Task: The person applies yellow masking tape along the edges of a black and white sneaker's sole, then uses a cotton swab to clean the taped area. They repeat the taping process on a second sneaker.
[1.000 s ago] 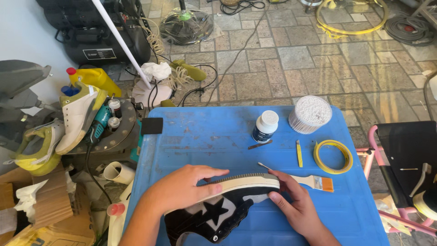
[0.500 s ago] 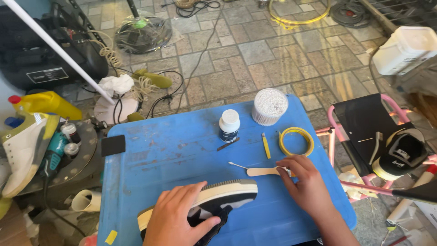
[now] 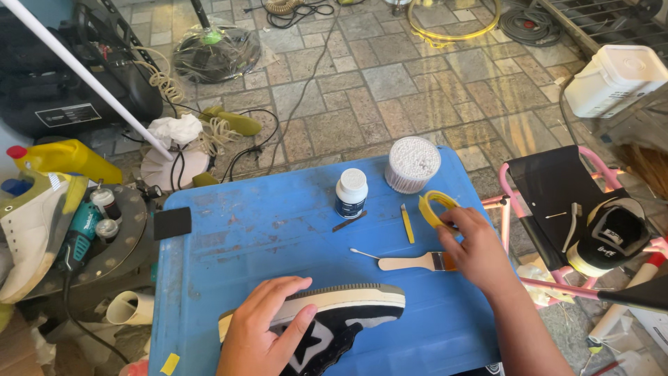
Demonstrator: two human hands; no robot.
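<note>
The left hand (image 3: 263, 327) lies with fingers spread over a black sneaker (image 3: 327, 324) that rests on its side at the near edge of the blue bench (image 3: 264, 230), its pale sole turned away from the person and a white star shape showing on the black upper. The thumb presses against the upper while the fingers curl over the sole's rim.

The right hand (image 3: 476, 251) reaches to the far right part of the bench and pinches a roll of yellow tape (image 3: 437, 207), lifted and tilted on edge; how many fingers close on it is hard to tell, since the back of the hand hides them. Just under that hand lies a flat brush (image 3: 414, 262) with a pale wooden handle, and a cotton swab (image 3: 363, 253) lies at the handle's tip. A small yellow stick (image 3: 407, 223) lies just left of the tape.

Farther back stand a dark bottle (image 3: 351, 193) with a white cap and, beside it, a round tub of cotton swabs (image 3: 412, 163). A thin dark tool (image 3: 349, 221) lies in front of the bottle. A black sponge block (image 3: 172, 223) sits at the bench's left edge.

To the right, a second black sneaker (image 3: 611, 237) rests on a pink-framed stool (image 3: 550, 191). To the left, a white shoe (image 3: 31, 226) and a teal power tool (image 3: 78, 233) lie among clutter on the paved floor.
</note>
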